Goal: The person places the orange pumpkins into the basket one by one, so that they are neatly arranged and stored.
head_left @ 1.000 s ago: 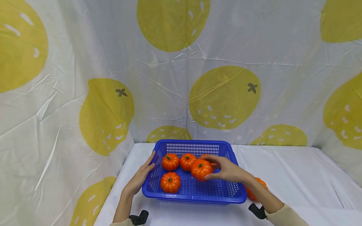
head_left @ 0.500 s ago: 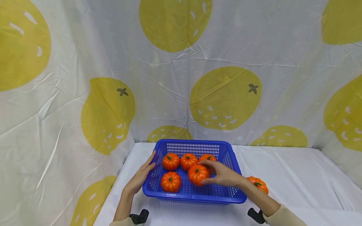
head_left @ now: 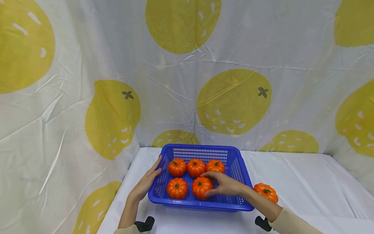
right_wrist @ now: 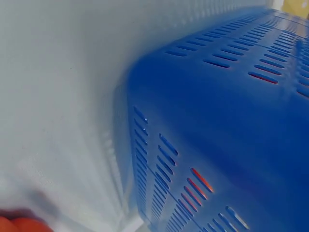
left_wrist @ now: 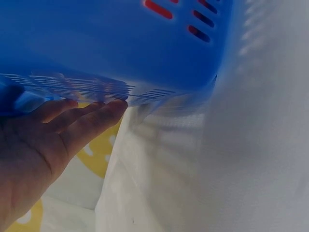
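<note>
A blue plastic basket with slotted walls stands on the white-covered table. My left hand rests against its left side from outside; in the left wrist view its fingers lie fairly straight along the wall. Inside the basket, my right hand holds a small orange pumpkin in the front row, thumb in front and fingers behind. Left of it sits another pumpkin. Three more form the back row: left, middle and right. The right wrist view shows only the basket's outside, not the hand.
One more pumpkin lies on the white tablecloth just right of the basket, by the right forearm. A white curtain with yellow lemon prints hangs behind and at the sides.
My right hand has carried the pumpkin down and slightly left into the front row, uncovering the back-right pumpkin and the one outside the basket. The left hand stays against the basket.
</note>
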`<state>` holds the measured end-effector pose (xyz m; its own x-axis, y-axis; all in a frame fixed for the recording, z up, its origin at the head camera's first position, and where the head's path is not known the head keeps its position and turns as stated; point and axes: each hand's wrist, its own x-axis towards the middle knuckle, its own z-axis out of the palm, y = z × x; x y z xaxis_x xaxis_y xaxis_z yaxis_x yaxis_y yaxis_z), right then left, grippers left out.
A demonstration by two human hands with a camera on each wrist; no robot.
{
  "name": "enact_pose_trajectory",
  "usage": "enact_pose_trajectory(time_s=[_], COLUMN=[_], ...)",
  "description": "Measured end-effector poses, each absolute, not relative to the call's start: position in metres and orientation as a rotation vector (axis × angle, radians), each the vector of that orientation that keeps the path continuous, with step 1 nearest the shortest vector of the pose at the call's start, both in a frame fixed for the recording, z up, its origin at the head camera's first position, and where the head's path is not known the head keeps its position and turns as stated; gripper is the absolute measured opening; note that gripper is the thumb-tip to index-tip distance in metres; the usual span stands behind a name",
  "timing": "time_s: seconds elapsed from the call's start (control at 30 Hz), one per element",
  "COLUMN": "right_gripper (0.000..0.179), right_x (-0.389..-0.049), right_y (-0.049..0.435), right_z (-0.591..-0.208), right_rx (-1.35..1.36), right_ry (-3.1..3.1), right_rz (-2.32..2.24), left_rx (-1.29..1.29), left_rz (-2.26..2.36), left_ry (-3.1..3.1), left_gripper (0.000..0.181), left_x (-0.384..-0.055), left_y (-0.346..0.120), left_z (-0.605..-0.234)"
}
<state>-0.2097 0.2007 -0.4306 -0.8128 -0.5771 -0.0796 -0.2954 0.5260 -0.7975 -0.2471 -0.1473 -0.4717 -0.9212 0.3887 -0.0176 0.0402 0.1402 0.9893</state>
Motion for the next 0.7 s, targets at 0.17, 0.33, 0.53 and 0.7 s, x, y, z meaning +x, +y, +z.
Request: enact_pose_trajectory(time_s=[0.17, 0.33, 0.53, 0.7], right_gripper=[0.056, 0.057, 0.057, 0.057], right_x=[-0.209, -0.210, -0.213, -0.214], right_y=[0.198, 0.194, 0.189, 0.189], right_z=[-0.431, -0.432, -0.434, -0.437], right_rx=[-0.708, -0.662, -0.614, -0.615], right_ry=[2.413, 2.450, 2.419, 2.416], right_rz=[-1.181, -1.157, -1.182, -1.182], left_rx=[0.400, 0.414, 0.404, 0.407], left_rz=[1.842, 1.852, 1.847, 1.844], left_ry=[2.164, 2.150, 2.155, 2.159], left_gripper=[0.058, 0.059, 0.059, 0.059], left_x=[-0.247, -0.248, -0.248, -0.248], left_y=[-0.146, -0.145, -0.145, -0.145], left_z=[-0.471, -0.471, -0.472, -0.471])
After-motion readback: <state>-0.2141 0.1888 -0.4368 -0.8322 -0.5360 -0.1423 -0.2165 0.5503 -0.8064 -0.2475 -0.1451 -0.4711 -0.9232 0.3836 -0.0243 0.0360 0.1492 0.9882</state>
